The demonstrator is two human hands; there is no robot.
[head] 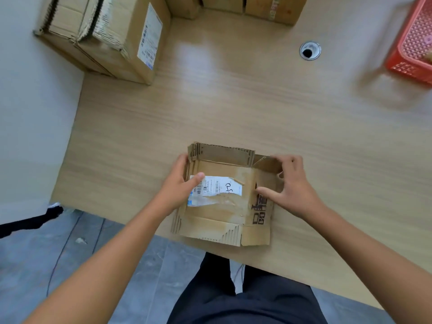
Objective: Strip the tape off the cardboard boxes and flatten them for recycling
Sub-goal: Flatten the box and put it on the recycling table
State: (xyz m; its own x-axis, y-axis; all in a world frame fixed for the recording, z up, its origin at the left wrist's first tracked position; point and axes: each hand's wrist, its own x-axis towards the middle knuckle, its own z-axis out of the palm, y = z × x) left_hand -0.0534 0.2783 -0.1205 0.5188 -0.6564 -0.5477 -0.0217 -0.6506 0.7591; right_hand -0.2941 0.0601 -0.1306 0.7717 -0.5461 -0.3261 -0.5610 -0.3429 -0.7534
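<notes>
Cardboard box between hands, left hand gripping edge (thumb on label) — right hand pinching flap

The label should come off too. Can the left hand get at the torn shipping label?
Likely yes: the left hand has its thumb on the shipping label, which faces up uncovered on the cardboard box.
</notes>
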